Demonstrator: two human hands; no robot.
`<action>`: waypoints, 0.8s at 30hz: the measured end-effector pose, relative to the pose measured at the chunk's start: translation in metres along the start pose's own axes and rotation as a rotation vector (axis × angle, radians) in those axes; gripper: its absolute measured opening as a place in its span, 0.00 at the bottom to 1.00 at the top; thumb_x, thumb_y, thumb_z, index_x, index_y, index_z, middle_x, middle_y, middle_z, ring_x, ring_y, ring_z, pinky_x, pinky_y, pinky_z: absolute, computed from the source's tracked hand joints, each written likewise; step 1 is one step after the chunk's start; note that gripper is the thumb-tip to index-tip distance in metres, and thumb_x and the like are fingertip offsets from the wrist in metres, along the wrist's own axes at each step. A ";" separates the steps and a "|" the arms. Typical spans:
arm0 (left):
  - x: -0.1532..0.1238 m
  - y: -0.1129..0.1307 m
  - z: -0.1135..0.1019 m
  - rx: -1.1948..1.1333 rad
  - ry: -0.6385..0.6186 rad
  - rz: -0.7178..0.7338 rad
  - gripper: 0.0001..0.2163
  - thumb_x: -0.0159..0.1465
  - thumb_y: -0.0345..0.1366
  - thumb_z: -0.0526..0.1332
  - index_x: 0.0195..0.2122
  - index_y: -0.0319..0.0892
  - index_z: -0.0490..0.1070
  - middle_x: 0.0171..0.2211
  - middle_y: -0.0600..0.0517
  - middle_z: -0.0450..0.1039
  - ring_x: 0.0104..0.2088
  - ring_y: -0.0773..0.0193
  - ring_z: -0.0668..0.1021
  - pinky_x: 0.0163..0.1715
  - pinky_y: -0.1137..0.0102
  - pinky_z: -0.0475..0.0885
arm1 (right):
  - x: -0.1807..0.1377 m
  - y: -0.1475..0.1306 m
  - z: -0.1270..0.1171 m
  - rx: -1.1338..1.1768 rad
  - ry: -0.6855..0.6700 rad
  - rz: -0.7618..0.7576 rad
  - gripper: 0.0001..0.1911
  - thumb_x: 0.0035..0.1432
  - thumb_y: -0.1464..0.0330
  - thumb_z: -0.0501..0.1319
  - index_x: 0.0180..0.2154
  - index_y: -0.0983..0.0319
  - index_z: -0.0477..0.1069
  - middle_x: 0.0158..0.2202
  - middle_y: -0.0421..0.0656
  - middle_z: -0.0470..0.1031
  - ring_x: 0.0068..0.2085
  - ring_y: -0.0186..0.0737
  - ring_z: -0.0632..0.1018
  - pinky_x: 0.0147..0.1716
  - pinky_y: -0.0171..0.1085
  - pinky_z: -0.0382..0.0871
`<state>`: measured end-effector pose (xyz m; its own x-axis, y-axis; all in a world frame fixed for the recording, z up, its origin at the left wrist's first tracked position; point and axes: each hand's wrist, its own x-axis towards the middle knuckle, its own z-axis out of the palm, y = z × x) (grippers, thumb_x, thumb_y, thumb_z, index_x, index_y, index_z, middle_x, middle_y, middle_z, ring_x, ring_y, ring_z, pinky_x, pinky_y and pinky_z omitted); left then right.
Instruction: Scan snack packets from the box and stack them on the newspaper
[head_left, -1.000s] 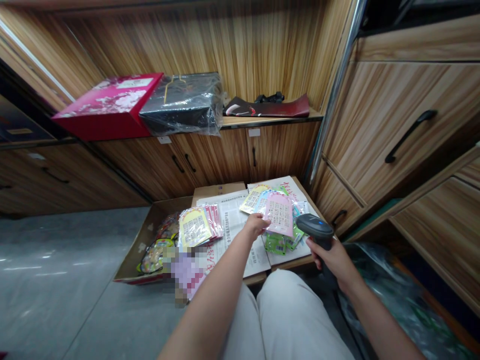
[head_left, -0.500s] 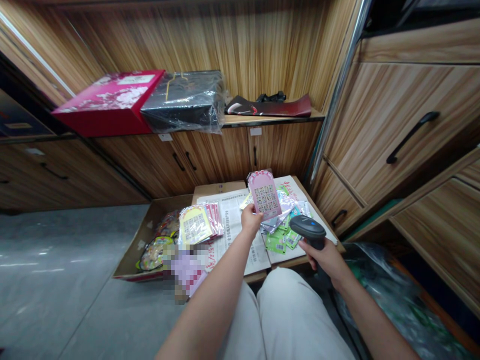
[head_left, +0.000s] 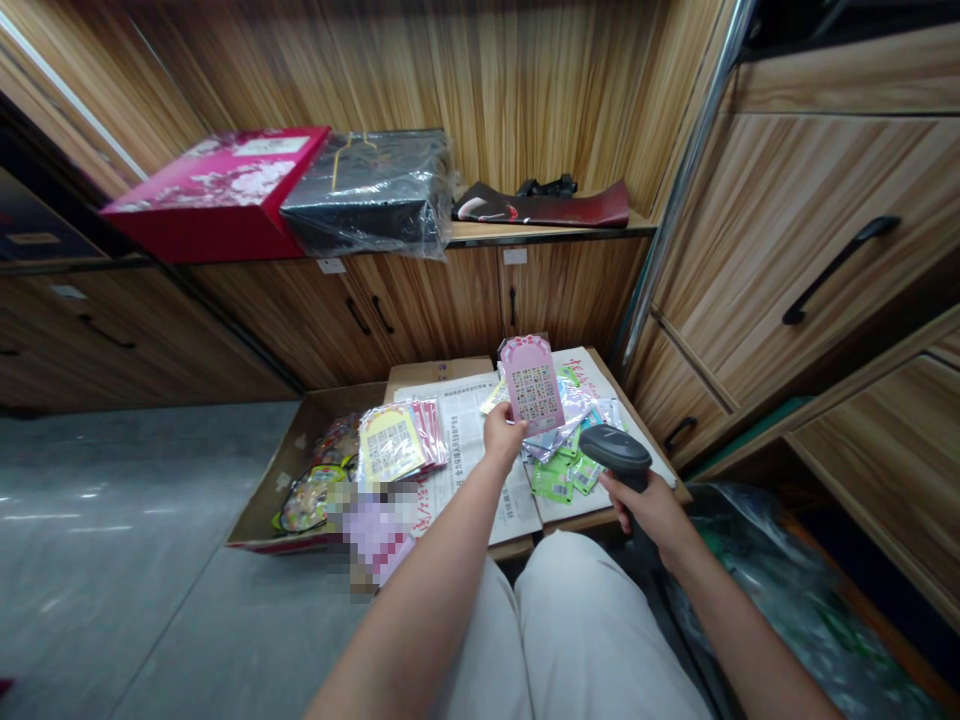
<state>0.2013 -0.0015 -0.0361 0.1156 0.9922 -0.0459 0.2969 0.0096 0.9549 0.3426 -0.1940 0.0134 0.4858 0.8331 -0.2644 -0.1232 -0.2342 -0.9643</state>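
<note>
My left hand (head_left: 504, 434) pinches the lower left corner of a pink card packet (head_left: 532, 384) in clear wrap, with a grid of tiny pictures on its face. In my right hand (head_left: 646, 510) is a dark barcode scanner (head_left: 616, 452), gripped by its handle, its head pointing toward the packet. Beneath them, green packets (head_left: 553, 479) and other shiny packets lie in a loose pile on newspaper (head_left: 480, 455). Left of that is a stack of similar packets with a yellow one (head_left: 391, 444) on top.
An open cardboard box (head_left: 259, 510) with bagged items stands at the left. On the shelf ahead are a pink box (head_left: 225, 200) and a plastic-wrapped black box (head_left: 367, 190). Wooden cabinets (head_left: 780, 220) rise at the right, above a clear plastic bag (head_left: 795, 600).
The view has shifted slightly. Both hands keep their holds on the packet and the scanner, and the scanner's small blue light no longer shows.
</note>
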 end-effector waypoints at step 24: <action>-0.020 -0.071 -0.191 0.134 0.640 -0.266 0.12 0.56 0.27 0.60 0.43 0.42 0.70 0.27 0.55 0.71 0.29 0.64 0.77 0.33 0.71 0.72 | -0.015 0.005 -0.012 -0.033 0.074 0.063 0.23 0.34 0.57 0.77 0.29 0.63 0.72 0.15 0.35 0.68 0.15 0.32 0.67 0.11 0.32 0.62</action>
<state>-0.0034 0.0013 -0.0469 -0.5448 0.8369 -0.0522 0.3563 0.2874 0.8891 0.3449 -0.2135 0.0122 0.5407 0.7771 -0.3221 -0.1278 -0.3026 -0.9445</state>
